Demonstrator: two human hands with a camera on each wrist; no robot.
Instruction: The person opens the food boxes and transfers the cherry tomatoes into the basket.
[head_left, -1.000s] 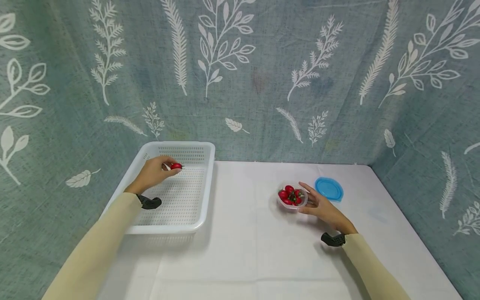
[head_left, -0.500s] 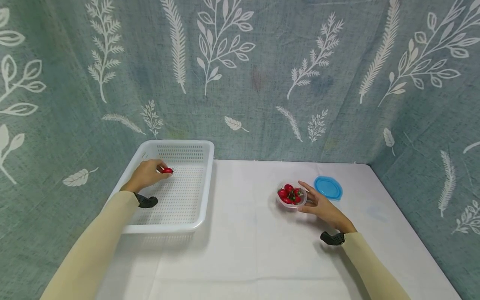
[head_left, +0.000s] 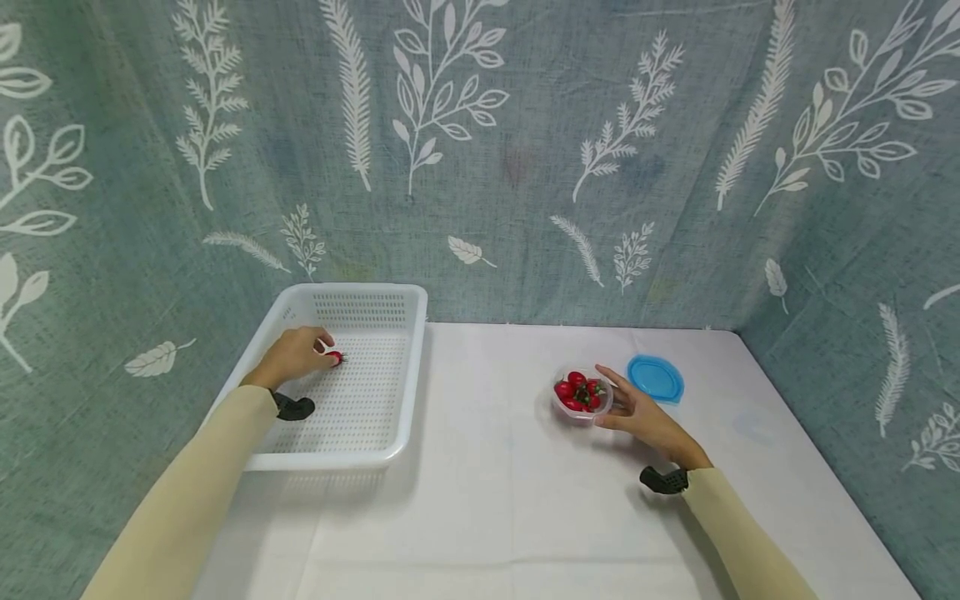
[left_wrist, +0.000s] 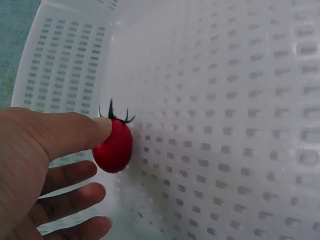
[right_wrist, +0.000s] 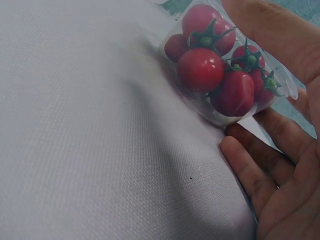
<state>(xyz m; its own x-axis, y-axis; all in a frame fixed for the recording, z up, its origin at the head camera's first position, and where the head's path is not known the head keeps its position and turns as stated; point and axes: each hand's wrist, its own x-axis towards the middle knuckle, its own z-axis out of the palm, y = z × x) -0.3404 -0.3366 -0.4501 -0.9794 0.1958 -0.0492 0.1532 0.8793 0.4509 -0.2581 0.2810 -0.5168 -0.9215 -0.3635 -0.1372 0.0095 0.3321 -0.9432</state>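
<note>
My left hand is low inside the white perforated basket, with a red cherry tomato at its fingertips. The left wrist view shows my thumb pressed on the cherry tomato, which sits right against the basket floor. The other fingers lie loosely below it. My right hand cups a small clear container holding several red tomatoes. Its thumb is on the far side and its fingers are on the near side.
A blue lid lies just right of the container. The table is covered with a white cloth. A grey-green leaf-print curtain closes off the back and both sides. The basket stands at the table's left edge.
My left hand has carried the cherry tomato down and to the left, to the basket floor. The right hand and the container have stayed where they were.
</note>
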